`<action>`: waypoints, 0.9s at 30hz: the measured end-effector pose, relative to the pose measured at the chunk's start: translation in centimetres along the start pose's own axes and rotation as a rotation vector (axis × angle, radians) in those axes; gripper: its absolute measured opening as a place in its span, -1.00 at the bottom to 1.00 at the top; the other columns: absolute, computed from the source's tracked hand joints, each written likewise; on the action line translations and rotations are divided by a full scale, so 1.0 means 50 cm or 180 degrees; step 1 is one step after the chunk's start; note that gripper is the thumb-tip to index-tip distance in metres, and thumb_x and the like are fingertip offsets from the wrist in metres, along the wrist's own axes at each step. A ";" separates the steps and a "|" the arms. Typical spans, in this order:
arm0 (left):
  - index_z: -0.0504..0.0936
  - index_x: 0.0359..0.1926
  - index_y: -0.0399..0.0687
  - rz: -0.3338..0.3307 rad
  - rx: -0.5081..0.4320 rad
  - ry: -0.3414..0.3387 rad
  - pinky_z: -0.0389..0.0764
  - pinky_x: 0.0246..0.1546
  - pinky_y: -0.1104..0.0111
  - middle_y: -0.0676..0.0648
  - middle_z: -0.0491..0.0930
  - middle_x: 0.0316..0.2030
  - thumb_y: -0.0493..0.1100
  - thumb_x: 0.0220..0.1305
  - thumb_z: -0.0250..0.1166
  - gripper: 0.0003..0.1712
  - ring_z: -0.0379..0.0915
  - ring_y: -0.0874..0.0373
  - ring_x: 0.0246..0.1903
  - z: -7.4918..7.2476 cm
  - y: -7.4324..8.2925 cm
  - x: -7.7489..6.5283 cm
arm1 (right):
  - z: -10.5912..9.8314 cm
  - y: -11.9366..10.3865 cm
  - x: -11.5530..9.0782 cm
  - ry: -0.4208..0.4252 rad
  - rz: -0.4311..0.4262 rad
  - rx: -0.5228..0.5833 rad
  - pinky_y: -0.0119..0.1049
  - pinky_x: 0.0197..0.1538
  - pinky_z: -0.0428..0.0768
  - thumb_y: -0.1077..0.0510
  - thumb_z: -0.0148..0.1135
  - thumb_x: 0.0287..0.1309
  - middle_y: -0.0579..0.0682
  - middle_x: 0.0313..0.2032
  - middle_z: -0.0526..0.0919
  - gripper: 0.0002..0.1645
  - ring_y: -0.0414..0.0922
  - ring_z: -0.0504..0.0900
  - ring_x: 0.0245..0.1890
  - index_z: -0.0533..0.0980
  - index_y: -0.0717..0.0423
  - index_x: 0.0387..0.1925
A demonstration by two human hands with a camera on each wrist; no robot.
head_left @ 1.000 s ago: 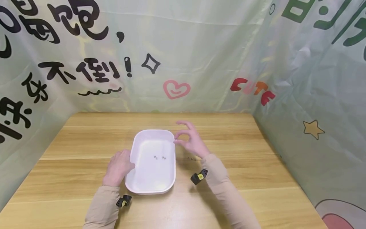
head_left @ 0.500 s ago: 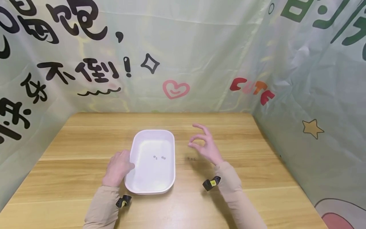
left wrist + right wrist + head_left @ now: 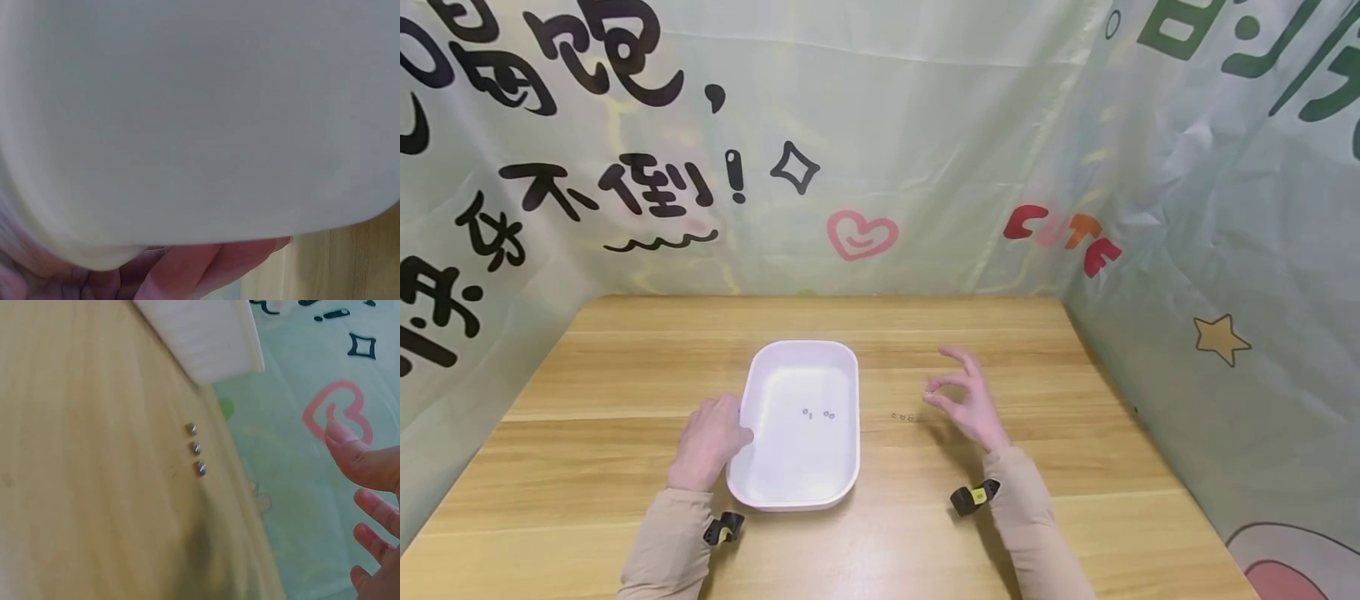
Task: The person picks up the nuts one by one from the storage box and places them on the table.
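Note:
A white rectangular tray point(image 3: 795, 467) lies on the table, with several small metal nuts point(image 3: 829, 414) on its floor. My left hand point(image 3: 709, 442) grips its left rim, thumb over the inside; in the left wrist view the fingers point(image 3: 181, 269) show below the tray wall. To the right, my right hand point(image 3: 970, 410) hovers over the table, thumb and index tips brought together in a pinch, other fingers spread. A tiny nut seems to sit at those tips, mostly hidden. Just left of this hand, three metal nuts point(image 3: 195, 448) stand in a short row on the wood.
The wooden table point(image 3: 625, 358) carries the tray and the row of nuts. A printed pale cloth point(image 3: 925, 150) hangs behind the table and along both sides. A small black device point(image 3: 974, 497) is strapped at the right wrist, another at the left.
My right hand has moved from the tray's right rim rightward and slightly nearer, past the row of nuts, still pinching. The left hand and tray have stayed put.

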State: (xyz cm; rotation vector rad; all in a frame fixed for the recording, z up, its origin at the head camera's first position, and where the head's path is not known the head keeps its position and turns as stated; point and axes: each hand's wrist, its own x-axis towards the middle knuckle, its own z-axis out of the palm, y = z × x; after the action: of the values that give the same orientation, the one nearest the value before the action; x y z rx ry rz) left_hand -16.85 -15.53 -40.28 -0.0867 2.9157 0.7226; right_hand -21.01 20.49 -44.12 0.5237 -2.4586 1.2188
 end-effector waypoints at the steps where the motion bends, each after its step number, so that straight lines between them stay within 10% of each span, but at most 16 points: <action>1: 0.52 -0.37 -0.29 -0.0005 -0.0003 -0.0002 0.36 -0.64 0.37 -0.12 0.49 -0.54 -0.30 -0.13 0.17 -0.80 0.39 0.09 -0.57 0.000 0.000 0.000 | 0.001 0.005 -0.004 -0.0010 0.0030 0.0001 0.16 0.26 -0.03 0.15 0.38 -0.23 0.07 0.20 0.29 -0.89 0.03 0.10 0.28 0.57 -0.05 -0.56; 27: 0.50 -0.45 -0.23 0.0035 -0.0023 0.0083 0.31 -0.66 0.38 -0.09 0.45 -0.57 -0.31 -0.16 0.16 -0.86 0.34 0.09 -0.57 0.003 0.001 0.000 | 0.046 0.068 -0.054 -0.0024 0.0375 0.0145 0.10 0.22 0.19 0.20 0.35 -0.20 0.07 0.19 0.29 -0.88 0.07 0.17 0.23 0.61 0.00 -0.48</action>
State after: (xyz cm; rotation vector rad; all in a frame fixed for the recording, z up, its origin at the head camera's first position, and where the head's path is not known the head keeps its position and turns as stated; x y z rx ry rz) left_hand -16.83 -15.43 -40.42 -0.0815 2.9408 0.7391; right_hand -20.56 21.03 -49.00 0.4010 -2.5043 1.3236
